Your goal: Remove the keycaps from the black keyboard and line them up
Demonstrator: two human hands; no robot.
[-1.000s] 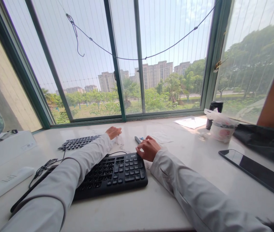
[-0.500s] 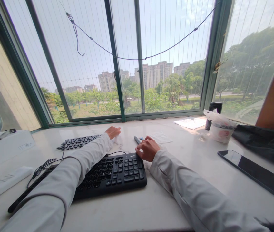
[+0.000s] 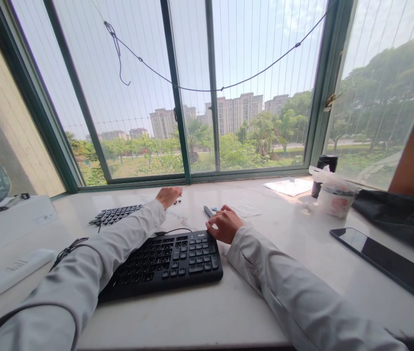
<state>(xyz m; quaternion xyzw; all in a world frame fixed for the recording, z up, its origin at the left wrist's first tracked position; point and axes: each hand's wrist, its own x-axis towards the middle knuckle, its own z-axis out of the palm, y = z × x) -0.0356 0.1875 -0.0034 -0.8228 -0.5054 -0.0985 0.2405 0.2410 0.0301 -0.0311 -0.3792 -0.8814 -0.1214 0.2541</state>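
Black plastic keyboard sat on the white marbled tabletop, logo too tiny to read. Right hand was at its corner, left hand beyond; couldn't tell either grip.

I have the keyboard in front of me, black and flat on the counter, its left part hidden from my view. The number pad at its right end has its caps on; across the main block I see open sockets. Black keycaps lie in close rows beyond it to the left, with a few loose caps apart from them. By its far right corner lies a slim gray tool, perhaps a pen.
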